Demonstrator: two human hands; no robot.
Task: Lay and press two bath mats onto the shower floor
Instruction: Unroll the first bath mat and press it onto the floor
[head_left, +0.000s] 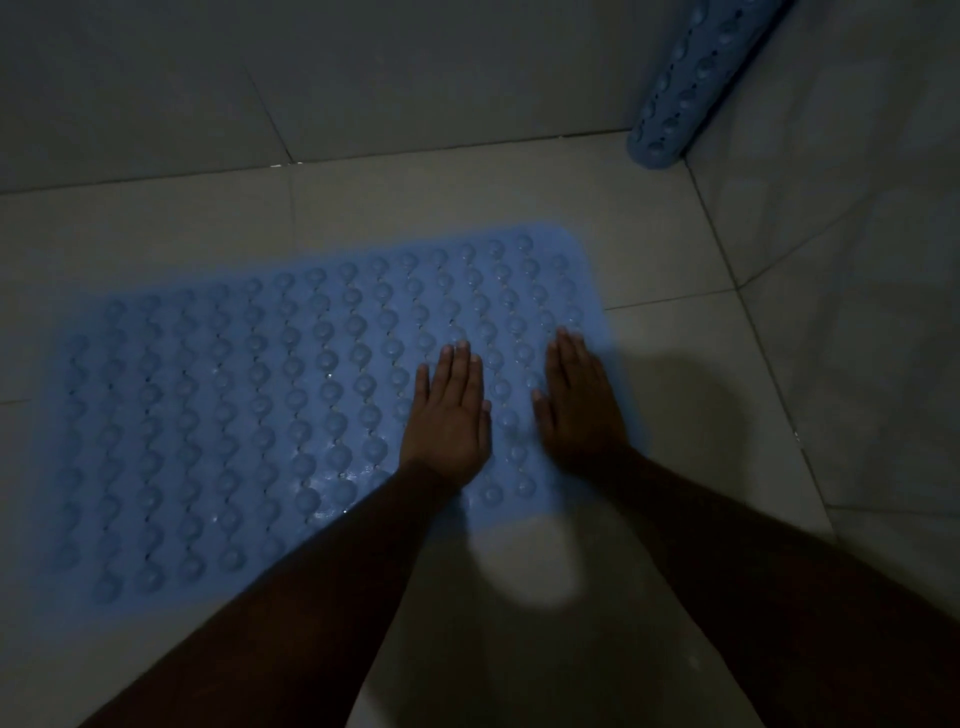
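Observation:
A blue bath mat (270, 415) with rows of round bumps lies flat on the tiled shower floor (467, 197). My left hand (449, 410) rests palm down on the mat's right part, fingers straight and together. My right hand (576, 400) lies palm down beside it, at the mat's right edge. Neither hand holds anything. A second blue mat (691, 88) is rolled up and leans in the far right corner where the two walls meet.
Grey tiled walls (363, 78) close the space at the back and on the right (857, 312). Bare floor tiles show in front of the mat and to its right. The light is dim, with my shadow on the floor.

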